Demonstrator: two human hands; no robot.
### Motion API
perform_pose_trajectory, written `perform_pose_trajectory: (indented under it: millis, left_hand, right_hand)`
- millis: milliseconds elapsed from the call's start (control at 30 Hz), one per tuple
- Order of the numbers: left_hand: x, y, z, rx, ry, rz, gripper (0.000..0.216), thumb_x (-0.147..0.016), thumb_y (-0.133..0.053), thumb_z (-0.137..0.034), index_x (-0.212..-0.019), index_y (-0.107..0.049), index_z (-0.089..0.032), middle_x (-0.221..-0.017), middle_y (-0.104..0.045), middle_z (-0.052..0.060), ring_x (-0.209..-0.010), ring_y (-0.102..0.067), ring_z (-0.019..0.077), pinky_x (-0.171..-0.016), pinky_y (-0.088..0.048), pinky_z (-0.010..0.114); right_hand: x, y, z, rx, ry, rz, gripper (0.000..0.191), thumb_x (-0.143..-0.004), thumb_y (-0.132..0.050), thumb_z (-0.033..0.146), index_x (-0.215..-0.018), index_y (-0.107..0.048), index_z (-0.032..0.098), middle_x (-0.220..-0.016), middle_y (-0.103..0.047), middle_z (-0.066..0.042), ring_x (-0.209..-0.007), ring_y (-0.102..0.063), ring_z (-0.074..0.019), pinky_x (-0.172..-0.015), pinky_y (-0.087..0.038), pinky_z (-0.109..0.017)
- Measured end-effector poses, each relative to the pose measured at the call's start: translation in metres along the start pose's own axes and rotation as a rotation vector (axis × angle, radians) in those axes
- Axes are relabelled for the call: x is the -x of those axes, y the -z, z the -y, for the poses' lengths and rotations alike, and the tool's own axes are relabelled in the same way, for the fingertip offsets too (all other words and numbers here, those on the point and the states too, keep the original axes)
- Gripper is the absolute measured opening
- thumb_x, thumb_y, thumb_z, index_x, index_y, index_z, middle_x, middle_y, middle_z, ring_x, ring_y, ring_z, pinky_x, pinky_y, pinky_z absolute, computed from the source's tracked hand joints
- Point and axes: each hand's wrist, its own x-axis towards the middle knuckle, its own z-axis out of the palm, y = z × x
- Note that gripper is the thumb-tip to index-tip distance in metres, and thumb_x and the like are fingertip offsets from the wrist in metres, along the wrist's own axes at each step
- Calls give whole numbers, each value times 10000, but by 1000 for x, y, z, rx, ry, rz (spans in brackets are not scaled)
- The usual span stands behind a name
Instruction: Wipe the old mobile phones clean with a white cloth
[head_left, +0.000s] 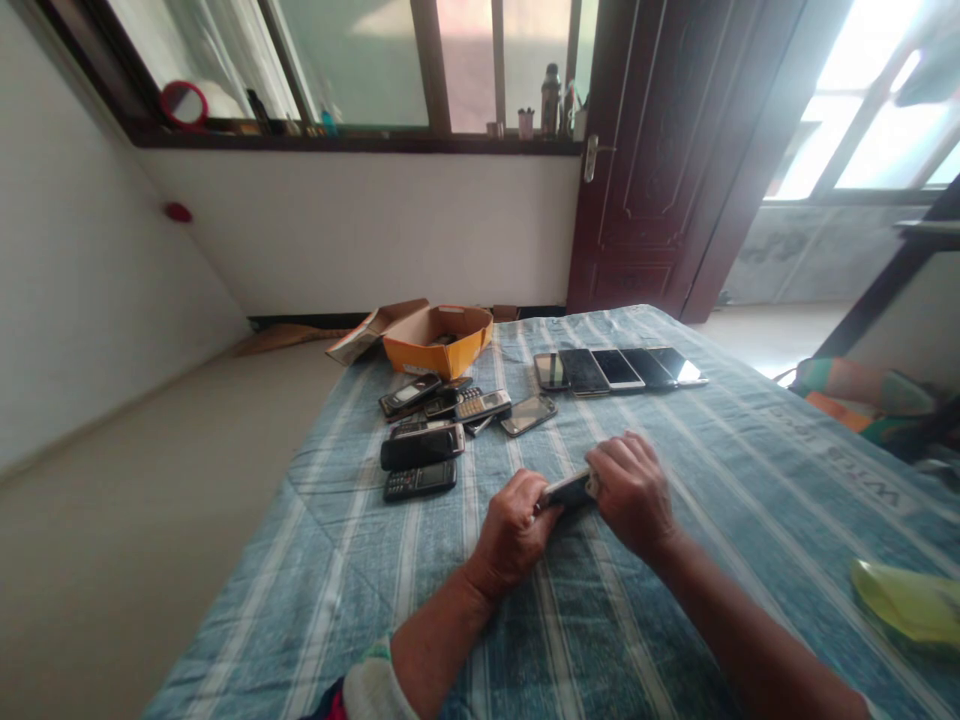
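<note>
Between my two hands is a mobile phone [568, 490], tilted, with a pale edge and a dark face. My left hand [517, 525] is closed around its left end, thumb along the lower side. Closed on the right end is my right hand [631, 492], which also has a small whitish bit at its fingers, too small to make out. Just beyond lies a grey touchscreen phone [529, 415]. To the left is a loose pile of old keypad phones, among them a silver one [482, 404], a black one [420, 480] and a dark rounded one [423, 447].
A row of several smartphones [619, 368] lies at the far right of the blue striped cloth [345, 560]. An open orange cardboard box [427, 358] stands at the far left edge. Something yellow-green [911, 605] lies on the right. A dark red door [660, 130] stands behind.
</note>
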Motion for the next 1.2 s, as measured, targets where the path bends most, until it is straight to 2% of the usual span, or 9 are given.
perform_pose_trajectory:
  millis: [100,200,400,500,633,733,833,933,1200]
  left_hand:
    - [0,0,-2,8,-37,0,74,-858,-503,-182,-814,-560,-165,-779,-589,51,-709,-557,164,-651,-474,269]
    - [0,1,-4,3,-58,-3,100,-873,-479,-186,-812,-557,-169,-783,-594,54,-710,-563,163,-654,-480,271]
    - [-1,1,-3,-11,-38,-4,40,-845,-527,-176,-842,-565,-165,-788,-588,50,-710,-566,167,-640,-478,269]
    - [-1,2,-3,-14,-33,-3,31,-826,-533,-159,-825,-561,-171,-787,-584,45,-699,-562,163,-637,-474,267]
    - [0,1,-5,-2,-23,-2,88,-864,-488,-205,-798,-543,-187,-766,-571,32,-697,-554,156,-641,-465,261]
    - [0,0,-3,37,-21,-24,123,-874,-441,-200,-779,-520,-192,-748,-559,26,-683,-544,149,-629,-457,255]
    - [-1,-1,-1,48,-22,-48,134,-866,-422,-184,-754,-495,-196,-717,-539,15,-654,-530,143,-604,-443,249]
    - [-1,0,-1,43,-17,-38,137,-869,-432,-197,-746,-494,-198,-712,-537,12,-654,-527,141,-601,-439,247]
    - [-3,1,-1,-11,-26,-23,126,-884,-489,-241,-788,-546,-183,-757,-576,33,-706,-553,151,-646,-464,257]
  right_hand:
    - [-1,0,20,-96,61,38,303,-897,-400,112,-693,-610,188,-711,-541,-33,-750,-457,-176,-908,-368,-368]
    - [-2,1,27,-120,71,72,309,-898,-397,116,-681,-605,187,-687,-526,-29,-720,-438,-173,-872,-379,-353]
    - [-3,5,0,20,-4,107,285,-865,-434,102,-657,-608,190,-666,-526,-33,-689,-420,-181,-863,-370,-360]
    - [-2,5,-4,54,-28,94,297,-860,-425,90,-646,-605,190,-654,-519,-37,-678,-413,-188,-856,-373,-364]
    - [0,-2,19,1,-12,43,300,-886,-411,121,-666,-602,191,-665,-513,-39,-703,-424,-195,-872,-375,-370]
    - [0,-9,44,-69,7,72,279,-909,-398,149,-728,-606,185,-707,-528,-41,-745,-447,-196,-923,-360,-383]
    - [-2,-13,57,-89,10,77,267,-910,-387,147,-754,-602,178,-721,-534,-44,-754,-453,-197,-933,-353,-388]
    - [-4,-12,54,-72,16,88,262,-906,-392,150,-744,-596,180,-704,-532,-36,-724,-445,-190,-927,-348,-388]
    - [-2,-5,24,43,-12,55,252,-873,-432,128,-725,-629,183,-677,-531,-39,-692,-428,-192,-879,-362,-377]
